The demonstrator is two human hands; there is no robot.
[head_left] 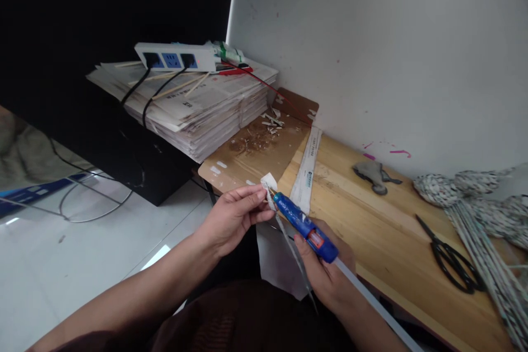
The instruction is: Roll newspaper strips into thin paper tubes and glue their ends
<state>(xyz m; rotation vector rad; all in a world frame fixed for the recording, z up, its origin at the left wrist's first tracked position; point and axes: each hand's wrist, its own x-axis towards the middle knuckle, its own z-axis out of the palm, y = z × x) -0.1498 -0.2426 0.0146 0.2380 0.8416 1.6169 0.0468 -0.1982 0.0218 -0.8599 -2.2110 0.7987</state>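
My left hand (239, 217) pinches a small piece of white printed paper (269, 181) over the table's front edge. A thin strip (295, 256) of twisted paper hangs down from there. Wrapped round a blue glue gun (303, 223) is my right hand (325, 264); the gun's nozzle meets the paper at my left fingertips. A long whitish glue stick (371, 302) runs out of the gun's back end.
Stacked newspapers (231, 115) bear a power strip (177, 58) with two plugs. On the wooden table (355, 220) are a paper strip (306, 176), a grey cloth (376, 176), black scissors (451, 258) and woven paper pieces (441, 190). Paper scraps (272, 121) lie on brown cardboard (231, 168).
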